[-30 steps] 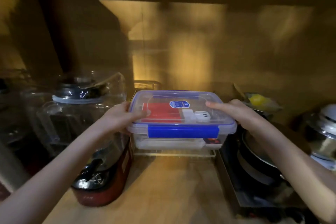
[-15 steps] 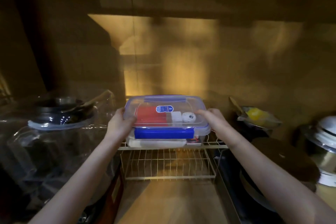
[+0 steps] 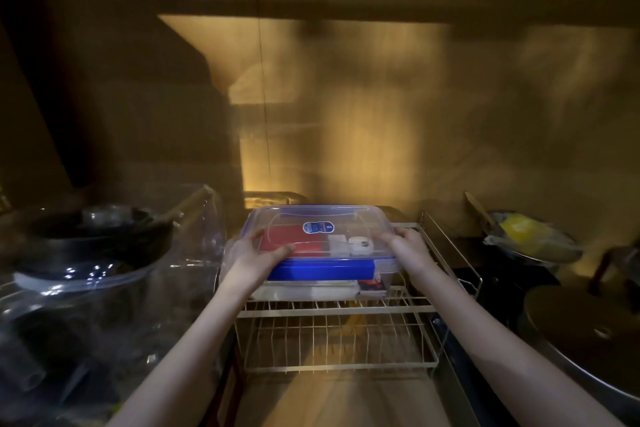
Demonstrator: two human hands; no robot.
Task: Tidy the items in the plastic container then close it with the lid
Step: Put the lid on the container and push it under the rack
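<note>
Container: the plastic container (image 3: 320, 250), lid (image 3: 318, 229) on, is set on the upper wire rack (image 3: 332, 310).
Grip: clasped at both ends by left hand (image 3: 258, 258) and right hand (image 3: 407, 248), apparently for steadying.

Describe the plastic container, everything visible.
The container is a clear plastic rectangular box with a clear lid on top, blue-edged, with a blue front clasp folded down and a blue label. Through it show something red, white pieces and a small round white item. It sits level on the top tier of a wire rack. The left hand and right hand hold its two sides.
</note>
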